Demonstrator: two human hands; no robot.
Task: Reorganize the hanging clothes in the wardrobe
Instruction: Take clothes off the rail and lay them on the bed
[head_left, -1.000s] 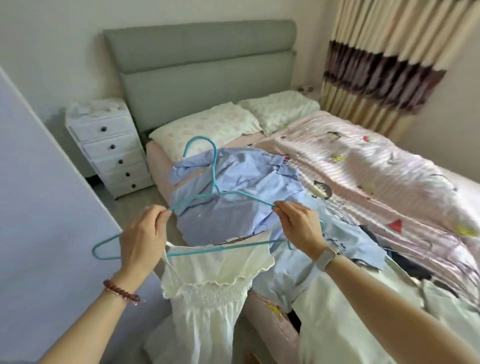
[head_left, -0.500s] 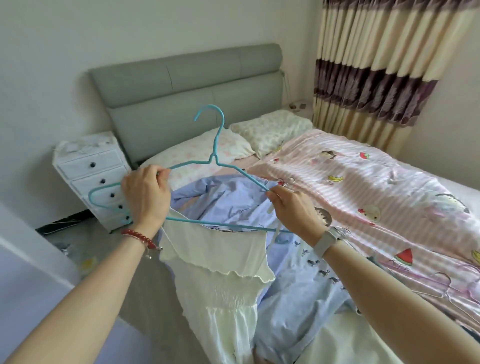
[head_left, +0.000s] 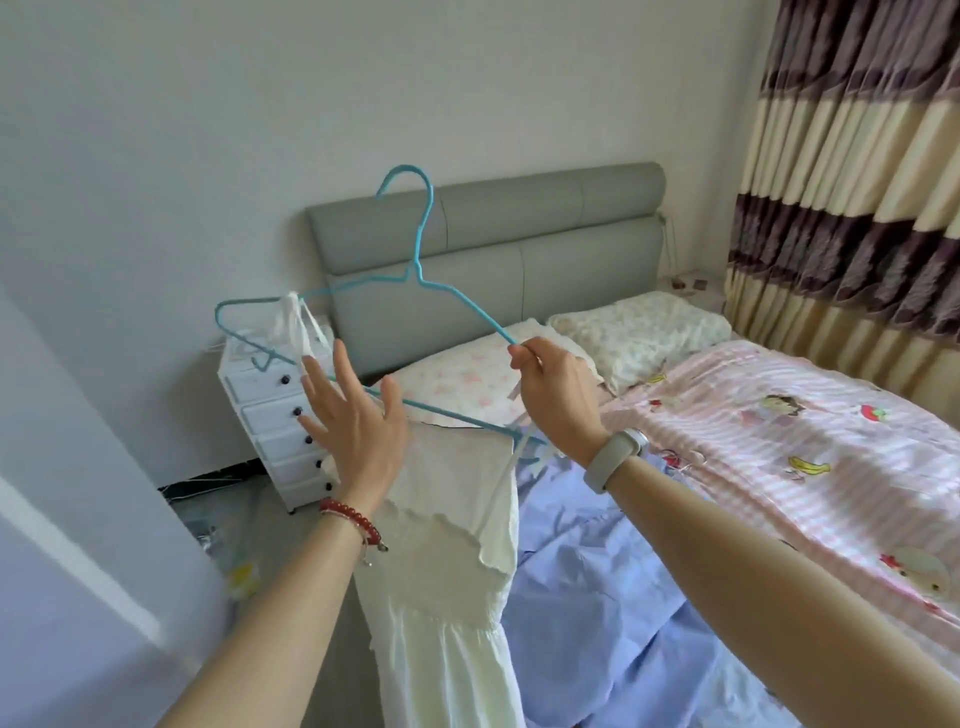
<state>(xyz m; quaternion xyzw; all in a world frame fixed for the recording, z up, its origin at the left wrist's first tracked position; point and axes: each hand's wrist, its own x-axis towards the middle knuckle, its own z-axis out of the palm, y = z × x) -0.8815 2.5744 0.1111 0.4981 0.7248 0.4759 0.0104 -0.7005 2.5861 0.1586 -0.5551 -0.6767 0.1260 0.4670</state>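
The cream dress (head_left: 447, 571) hangs from the blue wire hanger (head_left: 415, 283), which serves as the reference point. One strap is looped over the hanger's left shoulder; the other runs up toward the right end, so the garment hangs slightly askew.

The left hand (head_left: 358, 415) is just below the hanger's lower bar, fingers spread and straight, holding nothing. Judgement: it is free to steady or smooth the dress.

The right hand (head_left: 558, 400) pinches the hanger's right sloping arm between thumb and fingers, with a strap end trailing below the grip. This single grip carries the load, which explains the tilt.

Below and right of the hanger, a blue shirt (head_left: 597, 597) lies on the bed (head_left: 810, 467). Behind the hanger stand a white drawer unit (head_left: 275, 410) and the grey headboard (head_left: 545, 244).
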